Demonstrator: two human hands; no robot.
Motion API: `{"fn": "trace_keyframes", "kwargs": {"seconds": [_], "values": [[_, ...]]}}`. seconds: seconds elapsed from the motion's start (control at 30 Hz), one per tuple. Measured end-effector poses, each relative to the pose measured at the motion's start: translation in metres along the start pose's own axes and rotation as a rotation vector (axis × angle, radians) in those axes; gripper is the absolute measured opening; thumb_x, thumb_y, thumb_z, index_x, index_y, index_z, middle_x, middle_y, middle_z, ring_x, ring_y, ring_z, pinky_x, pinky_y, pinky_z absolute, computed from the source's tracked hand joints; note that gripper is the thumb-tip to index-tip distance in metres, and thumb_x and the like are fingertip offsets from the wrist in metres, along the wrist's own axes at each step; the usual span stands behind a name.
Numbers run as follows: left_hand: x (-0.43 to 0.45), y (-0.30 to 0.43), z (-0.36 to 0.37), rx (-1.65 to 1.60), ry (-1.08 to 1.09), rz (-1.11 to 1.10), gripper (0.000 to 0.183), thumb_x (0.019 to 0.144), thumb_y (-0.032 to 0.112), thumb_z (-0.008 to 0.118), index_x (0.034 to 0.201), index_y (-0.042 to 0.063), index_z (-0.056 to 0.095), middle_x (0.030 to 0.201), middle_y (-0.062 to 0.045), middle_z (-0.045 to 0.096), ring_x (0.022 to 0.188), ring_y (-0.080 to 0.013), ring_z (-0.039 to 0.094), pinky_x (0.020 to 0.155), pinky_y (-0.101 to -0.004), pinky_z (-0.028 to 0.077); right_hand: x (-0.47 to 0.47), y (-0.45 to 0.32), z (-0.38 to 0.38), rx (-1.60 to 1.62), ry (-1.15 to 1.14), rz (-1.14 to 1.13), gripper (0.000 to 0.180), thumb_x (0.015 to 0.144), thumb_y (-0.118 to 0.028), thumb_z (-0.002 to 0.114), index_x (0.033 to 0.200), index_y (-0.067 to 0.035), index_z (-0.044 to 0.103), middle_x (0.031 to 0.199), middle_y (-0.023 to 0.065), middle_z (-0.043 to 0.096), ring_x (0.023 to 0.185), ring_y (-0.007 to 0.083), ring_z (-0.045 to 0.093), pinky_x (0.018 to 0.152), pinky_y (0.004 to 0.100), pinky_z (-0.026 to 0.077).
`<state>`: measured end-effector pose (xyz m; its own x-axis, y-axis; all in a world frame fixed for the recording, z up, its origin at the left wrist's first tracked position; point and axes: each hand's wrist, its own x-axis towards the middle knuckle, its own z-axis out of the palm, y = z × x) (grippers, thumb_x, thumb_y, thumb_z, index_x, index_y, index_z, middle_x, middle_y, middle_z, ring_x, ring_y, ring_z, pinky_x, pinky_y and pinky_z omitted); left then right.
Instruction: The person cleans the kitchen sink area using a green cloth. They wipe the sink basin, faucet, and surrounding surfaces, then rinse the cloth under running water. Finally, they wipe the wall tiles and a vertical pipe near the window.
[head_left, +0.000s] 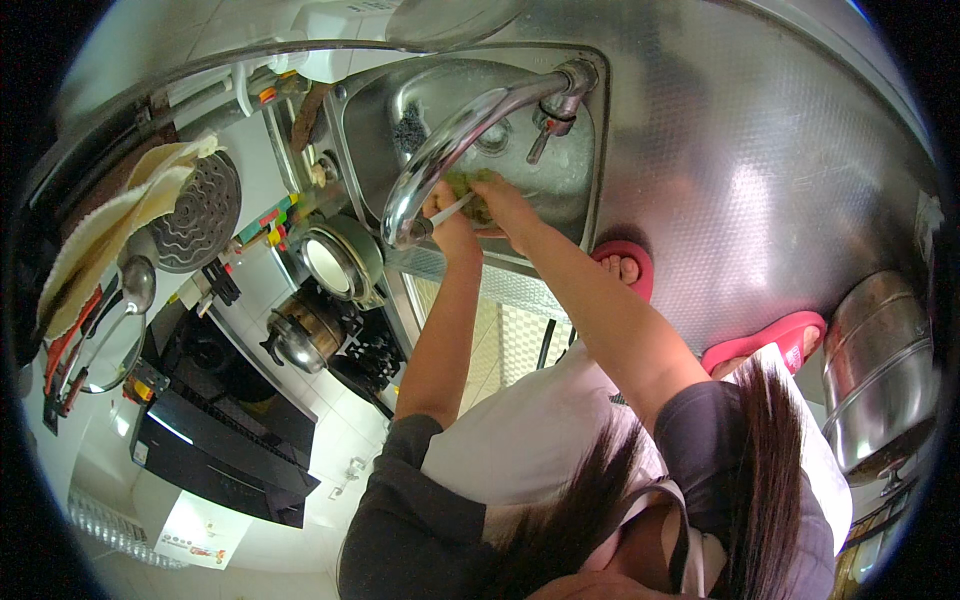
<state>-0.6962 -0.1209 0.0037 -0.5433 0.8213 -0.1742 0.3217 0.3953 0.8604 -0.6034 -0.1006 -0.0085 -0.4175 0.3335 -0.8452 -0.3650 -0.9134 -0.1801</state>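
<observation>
Both of my hands are low in a steel sink (559, 187), on a clump of wet green leaves (484, 180), probably a leafy vegetable. My left hand (448, 214) is at the left side of the clump, partly hidden by the faucet and the water. My right hand (501, 199) has its fingers closed on the right side of the greens. A curved chrome faucet (469, 127) arches over the sink, and a stream of water (452, 208) runs from its spout towards the leaves. A reddish edge shows beneath my hands; what it belongs to is unclear.
A dark mesh scrubber (410, 131) lies at the sink's left side. Left of the sink stand a lidded pot (330, 262) and a steel kettle (304, 341) by the stove. Utensils hang at far left, including a ladle (139, 285). A large steel pot (874, 375) stands at right.
</observation>
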Motion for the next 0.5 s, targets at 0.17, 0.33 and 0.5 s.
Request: {"fn": "trace_keyframes", "kwargs": {"seconds": [0.17, 0.33, 0.5], "values": [[0.004, -0.012, 0.001, 0.218, -0.112, 0.313, 0.021, 0.094, 0.025, 0.049, 0.085, 0.007, 0.051, 0.076, -0.001, 0.049, 0.066, -0.0107, 0.044, 0.058, -0.0282, 0.039, 0.000, 0.006, 0.011, -0.003, -0.009, -0.166, 0.048, 0.084, -0.043, 0.050, 0.105, -0.001, 0.058, 0.091, 0.0209, 0.063, 0.081, 0.0344, 0.062, 0.070, 0.0420, 0.048], [-0.004, 0.011, 0.014, -0.046, -0.261, 0.013, 0.030, 0.095, 0.026, 0.047, 0.073, 0.006, 0.049, 0.063, 0.004, 0.043, 0.059, -0.0062, 0.037, 0.051, -0.0238, 0.031, 0.045, 0.041, 0.010, -0.178, 0.172, -0.373, 0.049, 0.085, -0.047, 0.046, 0.087, -0.002, 0.065, 0.077, 0.0298, 0.059, 0.082, 0.0449, 0.058, 0.073, 0.0477, 0.046], [-0.005, 0.015, 0.008, 0.169, -0.166, 0.072, 0.036, 0.096, 0.030, 0.043, 0.069, 0.007, 0.047, 0.062, 0.001, 0.042, 0.058, -0.0106, 0.038, 0.052, -0.0285, 0.032, 0.017, 0.026, 0.008, -0.394, 0.242, -0.434, 0.047, 0.085, -0.043, 0.048, 0.086, 0.001, 0.063, 0.077, 0.0282, 0.059, 0.075, 0.0418, 0.058, 0.070, 0.0461, 0.046]]}}
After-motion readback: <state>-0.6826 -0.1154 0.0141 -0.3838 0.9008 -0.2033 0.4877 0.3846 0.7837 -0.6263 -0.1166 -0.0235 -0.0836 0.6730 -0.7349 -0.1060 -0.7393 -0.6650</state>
